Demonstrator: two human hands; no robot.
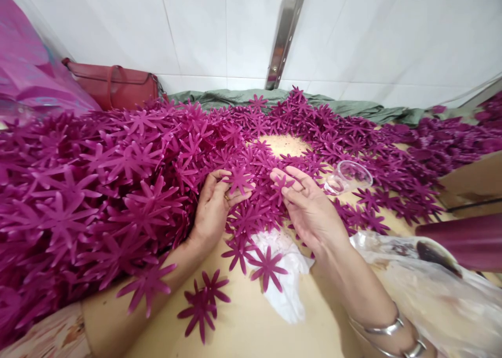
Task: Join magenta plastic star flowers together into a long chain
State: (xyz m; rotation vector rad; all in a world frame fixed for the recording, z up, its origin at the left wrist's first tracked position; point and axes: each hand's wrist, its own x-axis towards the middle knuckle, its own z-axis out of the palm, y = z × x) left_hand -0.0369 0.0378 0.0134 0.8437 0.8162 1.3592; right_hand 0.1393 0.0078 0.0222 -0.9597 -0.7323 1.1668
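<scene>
My left hand [214, 206] is closed on a magenta star-shaped flower piece [239, 179] with narrow petals. Held between thumb and fingers of my right hand [306, 206] is a smaller magenta flower piece [281, 186]. The two hands are apart, palms turned partly up, above the table. A big heap of similar flower pieces [66, 211] rises on the left, against my left forearm. Below my hands, one loose flower [269, 269] lies on a crumpled white tissue [288, 298], and two overlapping flowers [198, 311] lie on the tabletop.
A clear plastic cup [355, 175] lies among flowers right of my right hand. A clear plastic bag [427, 300] and a dark magenta roll [465, 240] are at the right, near a cardboard box [476, 180]. A red handbag [113, 86] sits by the tiled wall [196, 28].
</scene>
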